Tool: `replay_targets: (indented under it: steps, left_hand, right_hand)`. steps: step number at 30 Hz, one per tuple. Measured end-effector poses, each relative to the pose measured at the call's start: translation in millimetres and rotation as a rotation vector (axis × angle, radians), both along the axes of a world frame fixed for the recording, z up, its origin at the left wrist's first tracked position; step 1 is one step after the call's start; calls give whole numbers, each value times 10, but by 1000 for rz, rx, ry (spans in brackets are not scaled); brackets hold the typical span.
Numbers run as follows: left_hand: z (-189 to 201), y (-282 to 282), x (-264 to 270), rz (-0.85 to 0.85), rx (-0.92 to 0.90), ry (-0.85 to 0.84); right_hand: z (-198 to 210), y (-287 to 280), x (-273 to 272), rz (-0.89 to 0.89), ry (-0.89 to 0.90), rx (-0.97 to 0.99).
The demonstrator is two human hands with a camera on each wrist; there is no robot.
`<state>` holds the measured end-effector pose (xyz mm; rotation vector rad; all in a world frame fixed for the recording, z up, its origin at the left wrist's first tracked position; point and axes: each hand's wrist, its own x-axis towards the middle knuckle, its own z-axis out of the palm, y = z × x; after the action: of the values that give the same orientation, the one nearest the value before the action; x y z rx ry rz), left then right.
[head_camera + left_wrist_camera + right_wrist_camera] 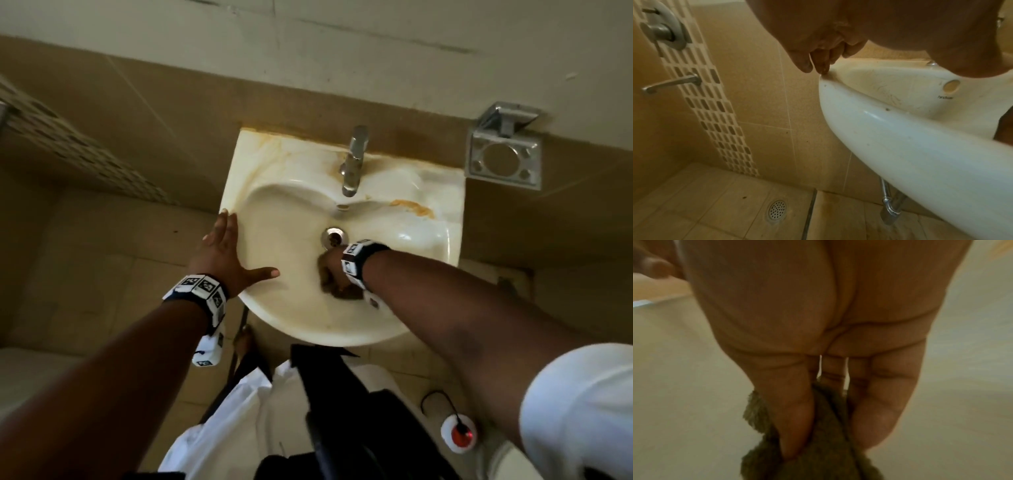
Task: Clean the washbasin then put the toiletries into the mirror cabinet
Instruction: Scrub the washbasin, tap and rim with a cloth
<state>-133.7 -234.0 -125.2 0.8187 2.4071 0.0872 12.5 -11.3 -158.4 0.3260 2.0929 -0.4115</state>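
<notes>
The white washbasin [291,212] carries orange-brown stains on its ledge and bowl. My left hand [226,253] lies flat on its left rim, fingers straight and thumb spread inward; in the left wrist view the fingertips [818,65] touch the rim's edge [838,78]. My right hand [334,270] is down in the bowl just in front of the drain [334,236], blurred, gripping a dark olive cloth [342,291]. In the right wrist view the fuzzy cloth [818,451] is bunched between the fingers [875,410] against the basin's surface. No toiletries or mirror cabinet are in view.
A chrome tap [354,161] stands at the back of the basin. A metal tumbler holder [503,154] hangs on the tiled wall to the right. To the left are a shower spout [672,83] and a floor drain [777,209]. A waste pipe [890,207] runs under the basin.
</notes>
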Motion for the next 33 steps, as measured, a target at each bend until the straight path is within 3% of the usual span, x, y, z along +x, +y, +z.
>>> replay_targets:
  steps: [1, 2, 4, 8, 10, 13, 15, 17, 21, 23, 26, 28, 30, 31, 33]
  left_hand:
    - [42, -2, -30, -23, -26, 1]
    - [70, 6, -45, -44, -49, -3]
    - [115, 14, -110, -82, -82, -10]
    - [177, -35, -249, -196, -120, 3]
    - [213, -57, -296, -273, -122, -2]
    - [237, -94, -436, -345, -121, -26]
    - [243, -105, -518, -365, -98, -42]
    - [248, -119, -603, -361, -65, -76]
    - [393, -63, -729, -331, 25, -170]
    - [464, -44, -778, -335, 26, -212]
    - [478, -50, -818, -369, 33, -242]
    - [438, -85, -851, -374, 40, -291]
    - [404, -106, -889, -382, 64, -336]
    - [392, -123, -922, -383, 74, -354]
    - [370, -137, -958, -381, 86, -378]
  right_hand:
    - [111, 64, 36, 46, -63, 63]
    - [194, 170, 82, -41, -169, 116]
    - [279, 415, 178, -118, -208, 248]
    - [218, 471, 102, -288, -103, 387]
    - [115, 317, -21, -394, -96, 277]
    - [-36, -147, -488, -404, 47, 28]
    - [-96, -484, -856, -614, 163, -164]
    - [-118, -656, -1220, -832, 362, -235]
    - [104, -549, -1515, -958, 786, 92]
    - [116, -489, -1498, -962, 885, 241]
    - [2, -521, -1546, -1121, 1009, 321]
    - [-25, -528, -1690, -1355, 1026, 354]
    - [66, -497, -1841, -1545, 923, 388]
    - [98, -493, -1927, -1532, 865, 404]
    - [182, -514, -2105, -1297, 902, 416]
